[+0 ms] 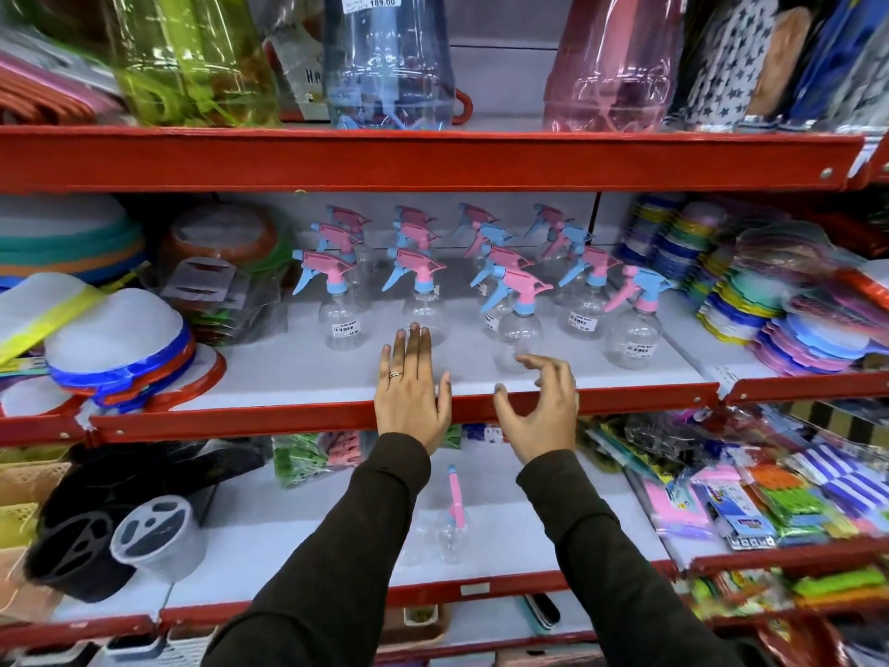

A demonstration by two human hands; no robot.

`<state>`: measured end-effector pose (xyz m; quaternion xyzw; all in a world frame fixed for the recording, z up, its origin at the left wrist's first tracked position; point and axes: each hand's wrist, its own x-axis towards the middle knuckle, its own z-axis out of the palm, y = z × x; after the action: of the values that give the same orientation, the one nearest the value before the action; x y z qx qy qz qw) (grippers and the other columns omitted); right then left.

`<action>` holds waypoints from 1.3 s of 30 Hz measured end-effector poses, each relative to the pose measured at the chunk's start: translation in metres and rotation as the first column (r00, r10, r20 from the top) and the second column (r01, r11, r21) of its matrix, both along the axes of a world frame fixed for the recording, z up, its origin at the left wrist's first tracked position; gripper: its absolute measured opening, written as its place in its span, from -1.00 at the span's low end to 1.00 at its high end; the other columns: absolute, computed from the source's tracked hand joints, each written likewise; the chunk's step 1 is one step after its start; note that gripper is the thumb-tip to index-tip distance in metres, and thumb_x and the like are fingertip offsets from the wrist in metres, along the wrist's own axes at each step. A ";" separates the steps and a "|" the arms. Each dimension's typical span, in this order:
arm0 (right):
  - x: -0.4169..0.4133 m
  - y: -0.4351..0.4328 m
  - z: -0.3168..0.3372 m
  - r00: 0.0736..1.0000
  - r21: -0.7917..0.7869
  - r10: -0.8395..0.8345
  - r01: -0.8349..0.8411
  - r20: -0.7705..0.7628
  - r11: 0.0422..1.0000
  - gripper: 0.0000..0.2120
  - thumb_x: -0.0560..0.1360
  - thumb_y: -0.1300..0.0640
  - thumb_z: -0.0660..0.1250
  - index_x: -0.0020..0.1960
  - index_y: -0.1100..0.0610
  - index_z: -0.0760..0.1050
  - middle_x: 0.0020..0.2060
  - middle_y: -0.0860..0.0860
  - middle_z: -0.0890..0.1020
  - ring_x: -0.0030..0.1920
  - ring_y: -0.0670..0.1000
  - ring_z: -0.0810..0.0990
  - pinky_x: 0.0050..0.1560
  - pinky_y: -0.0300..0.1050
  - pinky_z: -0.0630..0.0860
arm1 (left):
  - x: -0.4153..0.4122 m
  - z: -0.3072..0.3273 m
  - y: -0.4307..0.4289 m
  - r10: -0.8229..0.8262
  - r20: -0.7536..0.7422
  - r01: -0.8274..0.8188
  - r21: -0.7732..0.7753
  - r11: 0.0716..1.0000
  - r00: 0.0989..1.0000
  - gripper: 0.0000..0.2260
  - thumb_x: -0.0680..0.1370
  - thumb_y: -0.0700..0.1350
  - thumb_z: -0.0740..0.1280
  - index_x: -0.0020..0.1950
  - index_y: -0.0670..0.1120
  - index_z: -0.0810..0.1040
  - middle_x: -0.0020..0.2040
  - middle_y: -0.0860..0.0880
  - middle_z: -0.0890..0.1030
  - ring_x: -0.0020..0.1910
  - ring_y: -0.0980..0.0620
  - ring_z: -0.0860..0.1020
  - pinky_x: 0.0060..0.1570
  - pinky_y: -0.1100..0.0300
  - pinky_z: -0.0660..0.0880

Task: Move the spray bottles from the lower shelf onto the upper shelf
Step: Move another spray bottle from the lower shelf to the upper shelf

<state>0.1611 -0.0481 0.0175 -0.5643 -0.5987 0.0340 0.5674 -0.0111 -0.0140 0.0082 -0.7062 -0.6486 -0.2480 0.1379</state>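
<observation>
Several clear spray bottles [519, 310] with pink and blue trigger heads stand in rows on the upper shelf [298, 377]. One clear spray bottle [452, 522] with a pink trigger stands alone on the lower shelf [298, 536], between my forearms. My left hand [411, 392] is flat with its fingers together, reaching over the upper shelf's red front lip just below a front bottle, holding nothing. My right hand [541, 406] hovers at the same lip with curled, spread fingers, empty, just in front of a front-row bottle.
White mesh covers with coloured rims [110, 349] sit at the left of the upper shelf, stacked coloured plates [789, 320] at the right. Large tinted plastic jars [389, 65] stand above. Black and white baskets [120, 536] and packets [750, 498] flank the lower shelf.
</observation>
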 end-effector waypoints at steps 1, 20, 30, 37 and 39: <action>-0.003 -0.006 -0.007 1.000 0.000 -0.016 0.016 0.025 1.000 -0.67 0.35 0.05 0.42 0.11 -0.01 0.53 0.05 -0.08 0.52 0.12 -0.01 0.51 0.16 -0.03 0.41 | -0.005 0.000 -0.003 0.004 0.015 -0.004 0.002 1.000 1.000 -0.39 0.62 0.09 -0.06 0.61 -0.20 0.06 0.63 -0.15 0.10 0.62 -0.11 0.03 0.56 -0.02 -0.11; -0.051 -0.034 -0.194 0.991 -0.873 0.112 -0.117 -0.073 0.473 -0.27 0.36 0.01 0.52 0.45 0.11 0.32 0.37 0.12 0.42 0.36 0.18 0.46 0.36 -0.05 0.41 | -0.132 -0.002 -0.001 0.073 -0.023 -0.073 -0.012 0.997 0.997 -0.39 0.63 0.08 -0.08 0.60 -0.22 0.06 0.62 -0.18 0.09 0.62 -0.14 -0.02 0.58 -0.10 -0.10; -0.074 -0.025 -0.205 0.995 -0.858 -0.007 -0.087 -0.104 0.506 -0.41 0.28 0.17 0.59 0.27 0.13 0.49 0.15 0.13 0.59 0.14 0.19 0.59 0.19 -0.08 0.50 | -0.132 -0.003 0.000 0.090 -0.051 -0.089 0.027 0.996 0.995 -0.41 0.64 0.06 -0.07 0.60 -0.22 0.10 0.62 -0.17 0.14 0.62 -0.16 -0.01 0.57 -0.01 -0.22; -0.067 -0.049 -0.184 0.980 -0.746 -0.091 -0.073 -0.177 0.662 -0.42 0.28 0.10 0.57 0.24 0.06 0.46 0.09 0.03 0.54 0.08 0.12 0.57 0.16 -0.07 0.51 | -0.130 -0.002 -0.001 0.086 -0.040 -0.085 0.017 0.996 0.995 -0.41 0.64 0.07 -0.09 0.60 -0.22 0.10 0.61 -0.17 0.15 0.62 -0.14 -0.02 0.58 -0.01 -0.21; -0.066 -0.056 -0.171 0.979 -0.688 -0.083 -0.069 -0.186 0.723 -0.45 0.27 0.09 0.58 0.20 0.04 0.46 0.05 -0.01 0.51 0.04 0.06 0.54 0.14 -0.11 0.49 | -0.129 -0.002 -0.003 0.089 -0.041 -0.089 0.010 0.996 0.995 -0.41 0.64 0.07 -0.08 0.60 -0.22 0.09 0.62 -0.17 0.14 0.62 -0.15 -0.03 0.58 -0.03 -0.18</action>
<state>0.0955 -0.1039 -0.1540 -0.7305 -0.4797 0.3097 0.3746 -0.1406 -0.0166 0.0059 -0.6810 -0.6755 -0.2297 0.1649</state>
